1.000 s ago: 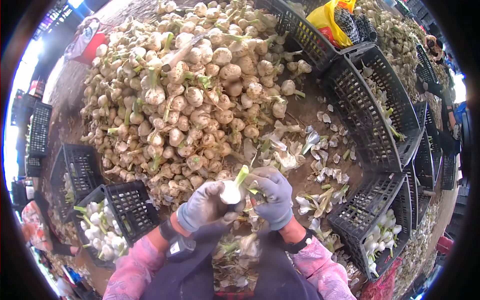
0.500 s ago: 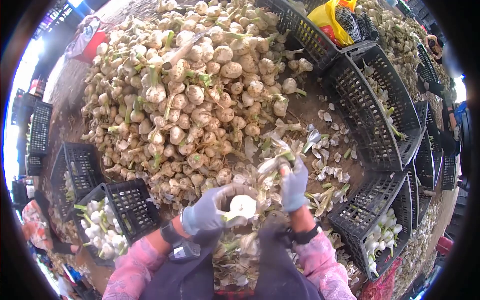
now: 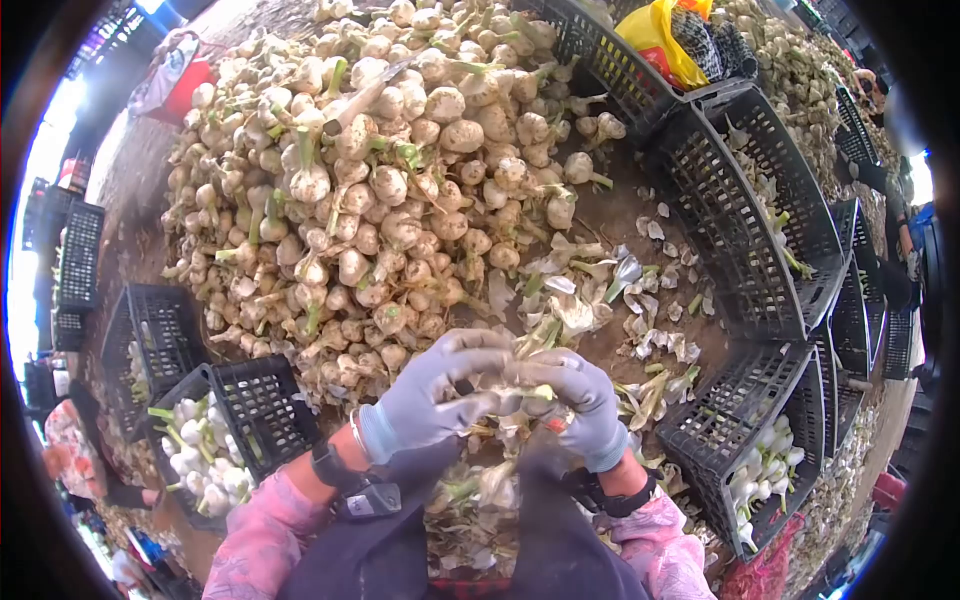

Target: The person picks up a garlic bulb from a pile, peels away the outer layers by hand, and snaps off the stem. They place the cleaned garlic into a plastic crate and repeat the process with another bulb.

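My gloved left hand [image 3: 432,392] and my gloved right hand [image 3: 582,400] meet in front of my lap, fingers curled around a garlic bulb [image 3: 541,393]. The fingers cover most of the bulb; its pale, greenish stem end pokes out toward the right hand. Just beyond the hands, loose husks and leaves [image 3: 574,312] lie on the ground. A large heap of soil-stained garlic [image 3: 400,235] rises ahead of them. More peeled skins [image 3: 480,500] are scattered between my knees.
A black crate [image 3: 265,415] with cleaned white garlic [image 3: 205,460] stands at the left. Another black crate [image 3: 735,430] holding white bulbs is at the right, below a tilted crate [image 3: 740,230]. A yellow bag [image 3: 665,40] lies at the back. Other people are at the edges.
The right hand has let go of the stripped husks, which now lie ahead, and moved down and toward me to the left hand. The white bulb has become mostly covered by fingers.
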Available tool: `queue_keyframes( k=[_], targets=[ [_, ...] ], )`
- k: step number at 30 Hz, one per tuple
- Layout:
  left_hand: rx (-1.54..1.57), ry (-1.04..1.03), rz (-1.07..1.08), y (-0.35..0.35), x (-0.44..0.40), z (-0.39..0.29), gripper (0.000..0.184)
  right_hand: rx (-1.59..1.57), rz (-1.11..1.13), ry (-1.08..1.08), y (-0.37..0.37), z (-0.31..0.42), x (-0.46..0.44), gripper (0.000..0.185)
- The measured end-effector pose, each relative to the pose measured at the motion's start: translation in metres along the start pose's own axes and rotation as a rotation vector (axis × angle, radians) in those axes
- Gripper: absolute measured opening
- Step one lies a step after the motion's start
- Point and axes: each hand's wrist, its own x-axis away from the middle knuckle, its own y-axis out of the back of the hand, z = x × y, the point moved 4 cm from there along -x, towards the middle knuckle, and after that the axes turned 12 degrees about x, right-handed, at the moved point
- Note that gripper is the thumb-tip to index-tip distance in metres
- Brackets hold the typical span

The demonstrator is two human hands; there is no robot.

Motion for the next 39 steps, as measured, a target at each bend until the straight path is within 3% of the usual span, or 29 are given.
queue_keyframes(
  k=[2, 6, 8, 11, 14, 17, 18, 21, 23, 24, 27, 29, 30, 31, 33, 35, 37, 39],
  targets=[
    [0.099, 0.010, -0.010, -0.004, 0.002, 0.002, 0.041, -0.085, 0.064, 0.063, 0.000, 0.000, -0.002, 0.032],
    [-0.074, -0.065, -0.024, -0.005, 0.002, -0.007, 0.036, -0.039, 0.097, 0.102, -0.002, 0.000, -0.002, 0.031],
    [-0.120, -0.086, -0.049, -0.010, 0.001, -0.011, 0.032, -0.019, 0.107, 0.067, -0.005, -0.001, 0.001, 0.044],
    [-0.266, -0.092, -0.018, -0.013, 0.002, -0.010, 0.028, -0.067, 0.091, -0.047, -0.006, 0.000, 0.003, 0.024],
    [-0.293, -0.254, -0.091, -0.012, 0.005, -0.005, 0.029, -0.219, 0.054, -0.184, -0.016, -0.019, 0.011, 0.025],
    [-0.298, -0.307, -0.049, -0.009, 0.007, -0.013, 0.029, -0.567, 0.012, -0.353, -0.029, -0.039, 0.025, 0.027],
    [-0.315, -0.288, 0.034, -0.010, 0.010, -0.010, 0.026, -0.617, -0.070, -0.553, -0.031, -0.039, 0.028, 0.026],
    [-0.424, -0.197, 0.294, -0.023, 0.026, 0.004, 0.023, -0.833, -0.291, -0.566, -0.019, -0.067, 0.037, 0.023],
    [-0.591, -0.102, 0.485, -0.032, 0.034, 0.020, 0.026, -0.718, -0.341, -0.604, -0.010, -0.071, 0.039, 0.020],
    [-0.657, 0.059, 0.619, -0.034, 0.038, 0.035, 0.027, -0.688, -0.350, -0.620, -0.007, -0.071, 0.040, 0.020],
    [-0.752, 0.122, 0.615, -0.028, 0.041, 0.049, 0.028, -0.782, -0.373, -0.655, -0.002, -0.077, 0.045, 0.022],
    [-0.726, 0.118, 0.481, -0.019, 0.036, 0.042, 0.028, -0.963, -0.446, -0.665, 0.008, -0.075, 0.050, 0.027],
    [-0.724, 0.101, 0.411, -0.013, 0.035, 0.040, 0.027, -1.122, -0.608, -0.622, 0.022, -0.073, 0.056, 0.025],
    [-0.721, 0.085, 0.338, -0.008, 0.033, 0.037, 0.027, -1.089, -0.668, -0.457, 0.045, -0.054, 0.062, 0.024],
    [-0.717, 0.154, 0.319, -0.006, 0.030, 0.036, 0.026, -1.727, -0.127, 0.219, 0.083, -0.036, 0.061, 0.024],
    [-0.715, 0.140, 0.266, -0.009, 0.030, 0.042, 0.026, -1.540, -0.228, 0.132, 0.095, -0.026, 0.049, 0.027],
    [-0.674, 0.112, 0.227, -0.012, 0.025, 0.041, 0.024, -0.802, -0.324, -0.245, 0.076, -0.070, 0.022, 0.027],
    [-0.590, 0.078, 0.167, -0.012, 0.022, 0.039, 0.023, -0.016, -0.150, -0.520, 0.042, -0.092, -0.031, 0.030]
  ],
)
